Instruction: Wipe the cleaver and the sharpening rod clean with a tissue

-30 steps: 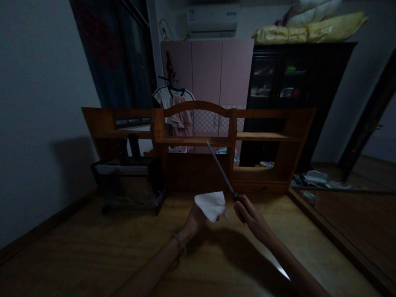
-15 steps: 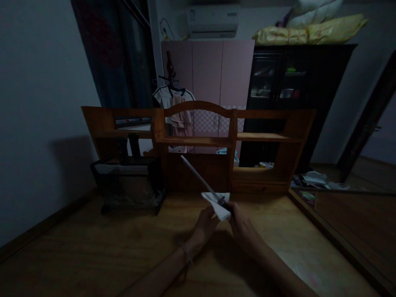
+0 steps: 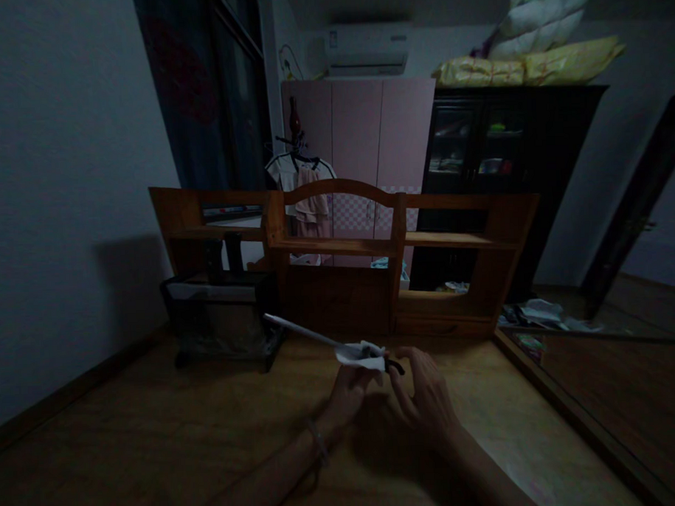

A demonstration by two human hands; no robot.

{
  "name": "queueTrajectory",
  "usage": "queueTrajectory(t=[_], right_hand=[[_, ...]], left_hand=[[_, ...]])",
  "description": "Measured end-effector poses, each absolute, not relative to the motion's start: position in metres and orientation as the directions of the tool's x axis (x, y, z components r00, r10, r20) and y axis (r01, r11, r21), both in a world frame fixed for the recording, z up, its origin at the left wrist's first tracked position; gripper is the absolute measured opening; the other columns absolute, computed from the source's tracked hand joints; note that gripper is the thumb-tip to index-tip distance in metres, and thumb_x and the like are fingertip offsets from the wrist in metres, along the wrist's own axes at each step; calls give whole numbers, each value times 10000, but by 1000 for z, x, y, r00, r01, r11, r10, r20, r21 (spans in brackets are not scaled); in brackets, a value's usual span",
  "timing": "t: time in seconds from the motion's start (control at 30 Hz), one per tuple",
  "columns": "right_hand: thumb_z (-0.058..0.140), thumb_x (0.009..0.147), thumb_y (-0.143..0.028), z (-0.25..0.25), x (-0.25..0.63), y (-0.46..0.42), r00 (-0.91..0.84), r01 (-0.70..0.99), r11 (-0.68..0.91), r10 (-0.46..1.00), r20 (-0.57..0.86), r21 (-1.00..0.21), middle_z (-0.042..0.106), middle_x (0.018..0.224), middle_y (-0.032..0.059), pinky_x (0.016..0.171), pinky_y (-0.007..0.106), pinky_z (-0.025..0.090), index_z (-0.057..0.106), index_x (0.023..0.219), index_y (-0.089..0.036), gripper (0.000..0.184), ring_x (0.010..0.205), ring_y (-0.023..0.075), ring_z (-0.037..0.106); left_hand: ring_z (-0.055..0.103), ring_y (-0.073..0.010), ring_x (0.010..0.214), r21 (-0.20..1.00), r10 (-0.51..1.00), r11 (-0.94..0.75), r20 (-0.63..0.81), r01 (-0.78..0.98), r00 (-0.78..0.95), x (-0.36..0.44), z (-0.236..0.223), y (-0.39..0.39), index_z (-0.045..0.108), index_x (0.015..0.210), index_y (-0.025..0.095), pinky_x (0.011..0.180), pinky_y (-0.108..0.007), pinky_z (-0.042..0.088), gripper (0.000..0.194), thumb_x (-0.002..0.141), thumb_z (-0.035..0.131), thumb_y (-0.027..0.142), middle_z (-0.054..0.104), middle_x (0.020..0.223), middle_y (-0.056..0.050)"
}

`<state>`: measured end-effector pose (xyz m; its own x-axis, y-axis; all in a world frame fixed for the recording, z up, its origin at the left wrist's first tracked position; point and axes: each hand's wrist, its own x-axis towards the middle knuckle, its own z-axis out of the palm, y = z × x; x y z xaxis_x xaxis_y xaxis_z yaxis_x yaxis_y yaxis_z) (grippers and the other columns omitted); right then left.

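The room is dim. My right hand [image 3: 425, 397] pinches the dark handle end of a long thin metal rod [image 3: 304, 329], which lies nearly level and points left over the wooden desk [image 3: 156, 436]. My left hand [image 3: 347, 389] is closed on a white tissue [image 3: 363, 353] folded around the rod close to the handle. The two hands sit close together at the middle of the desk, in front of the wooden shelf unit [image 3: 342, 245].
A dark mesh organiser [image 3: 221, 316] stands at the back left of the desk, just beyond the rod's tip. The wall runs along the left. Behind the shelf are a pink wardrobe [image 3: 366, 134] and a dark cabinet [image 3: 494, 151] with bedding on top.
The rod has swung from pointing up and away to lying almost flat, pointing left. The tissue, held apart from it a second ago, is now wrapped around the rod near its handle.
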<state>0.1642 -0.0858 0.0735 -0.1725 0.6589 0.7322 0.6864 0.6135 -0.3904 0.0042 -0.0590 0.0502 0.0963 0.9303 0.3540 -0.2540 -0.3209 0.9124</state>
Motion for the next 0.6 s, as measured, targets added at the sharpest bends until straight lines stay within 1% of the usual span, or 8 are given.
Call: queueTrajectory(t=[0.1, 0.13, 0.2, 0.27, 0.37, 0.47, 0.53, 0.6], right_hand=[[479, 890, -289, 77, 178, -81, -22, 649, 583, 656, 754, -488, 585, 956, 97, 824, 385, 433, 518, 1009, -212, 147, 919, 244, 559], [480, 891, -302, 79, 183, -80, 17, 620, 578, 667, 745, -531, 587, 951, 91, 807, 371, 441, 526, 996, -215, 144, 908, 237, 562], [493, 887, -341, 84, 191, -75, 88, 528, 564, 708, 701, -635, 597, 925, 77, 754, 341, 460, 545, 986, -220, 165, 860, 219, 570], [499, 880, -389, 85, 196, -69, 133, 373, 539, 775, 618, -755, 603, 857, 57, 688, 319, 473, 564, 1000, -216, 220, 764, 196, 574], [505, 858, -462, 81, 199, -56, 117, 46, 432, 893, 434, -901, 609, 840, 49, 552, 284, 462, 589, 1019, -197, 321, 612, 151, 551], [539, 814, -519, 72, 199, -43, 63, -216, 238, 971, 230, -947, 636, 964, 87, 439, 246, 397, 606, 1040, -182, 412, 508, 104, 507], [549, 796, -548, 67, 199, -37, 14, -298, 124, 992, 125, -947, 646, 1032, 120, 407, 233, 365, 615, 1042, -172, 454, 469, 85, 480], [570, 782, -550, 65, 199, -35, -25, -343, 65, 997, 78, -937, 653, 1068, 134, 396, 225, 352, 613, 1049, -180, 459, 471, 88, 488]], left_hand=[[573, -258, 1042, 924, 917, -327, 361, -201, 168, -4, 62, -60, 688, 970, 185, 911, -339, 423, 270, 790, 632, 377, 657, 1087, -86], [588, -253, 1000, 928, 923, -325, 353, -182, 153, -7, 65, -59, 689, 965, 179, 877, -328, 437, 292, 794, 625, 407, 667, 1053, -88], [619, -243, 875, 938, 933, -311, 332, -154, 137, -10, 68, -55, 696, 877, 157, 808, -312, 452, 350, 796, 601, 484, 690, 903, -91], [631, -231, 770, 948, 938, -275, 301, -160, 170, -10, 66, -50, 682, 761, 142, 779, -310, 455, 443, 813, 537, 557, 678, 755, -85], [621, -198, 644, 965, 937, -166, 218, -202, 273, -6, 58, -45, 626, 685, 145, 728, -302, 472, 526, 817, 465, 627, 623, 625, -50], [587, -158, 559, 986, 913, -57, 116, -159, 392, -1, 48, -49, 614, 755, 141, 611, -256, 467, 526, 815, 457, 639, 605, 611, -29], [592, -151, 562, 995, 875, 2, 47, -101, 483, 2, 44, -56, 625, 845, 133, 559, -231, 446, 532, 819, 452, 636, 633, 672, -45], [604, -152, 573, 998, 828, 42, -5, -53, 560, 5, 42, -64, 630, 911, 131, 531, -218, 430, 545, 813, 460, 639, 654, 732, -63]])
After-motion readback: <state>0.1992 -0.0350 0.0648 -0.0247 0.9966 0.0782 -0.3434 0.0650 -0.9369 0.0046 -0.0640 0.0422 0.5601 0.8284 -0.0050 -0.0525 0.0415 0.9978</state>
